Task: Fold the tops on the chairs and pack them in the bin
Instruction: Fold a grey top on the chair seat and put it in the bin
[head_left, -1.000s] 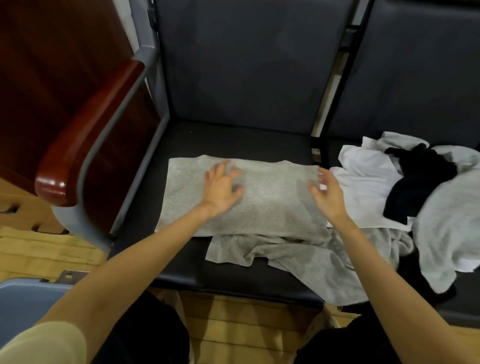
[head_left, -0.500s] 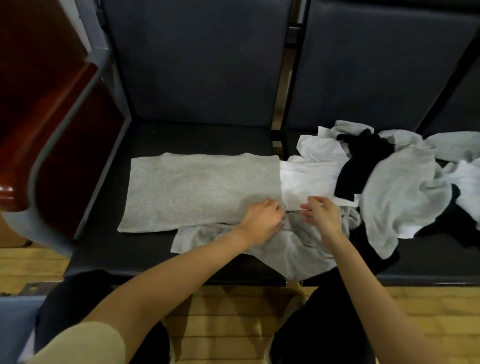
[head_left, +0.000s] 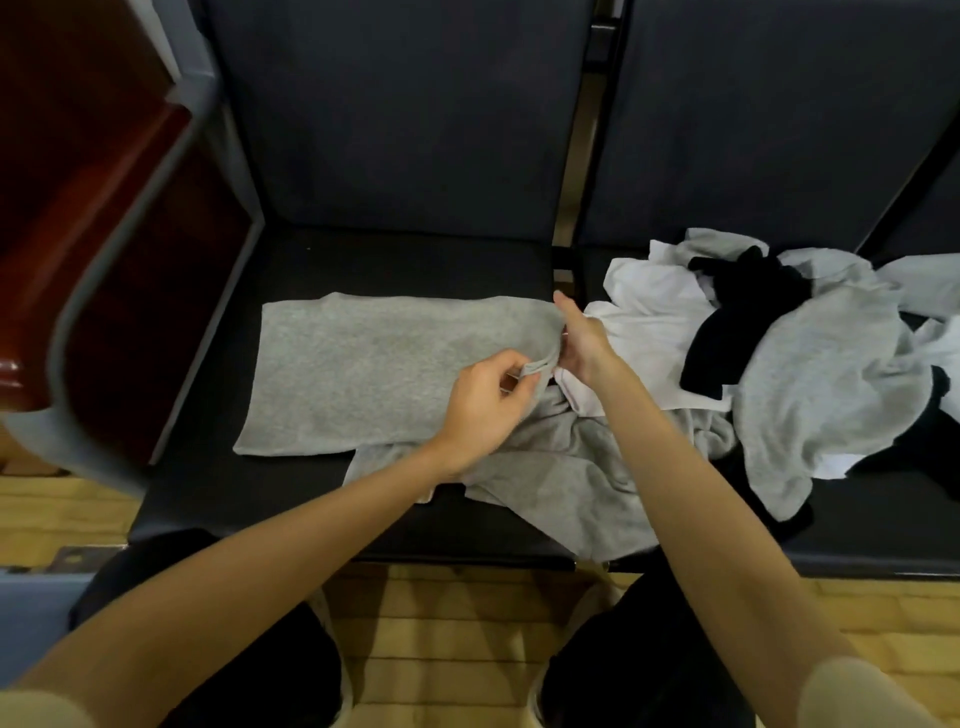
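Grey top (head_left: 384, 374): lies flat as a partly folded panel on the left chair seat (head_left: 208, 499); its right end sits at the gap between the two seats, and loose grey fabric of the same colour trails over the front edge of the seat.
Left hand (head_left: 485, 402): fingers curled, pinching the lower right corner of the grey top, which is lifted and rolled slightly off the seat.
Right hand (head_left: 582, 340): at the top's right edge, thumb up; fingers appear to hold the upper part of that edge, though the contact is partly hidden by the fabric.
Change noted: one second ago both hands lay open on the panel, smoothing it; half a second ago they had dropped to the lower right corner; now the corner is raised and the right hand has moved up the edge.
Meaning for task: smoothing is judged finished, and a fold of the right end across to the left appears to be starting.
Unfolded pile (head_left: 810, 364): white, black and grey tops heaped on the right seat, touching the grey top's right end.
Bin (head_left: 31, 623): a blue-grey corner shows at lower left, near the floor; contents not visible.
Progress: early; this top is not yet packed, and several tops await folding.
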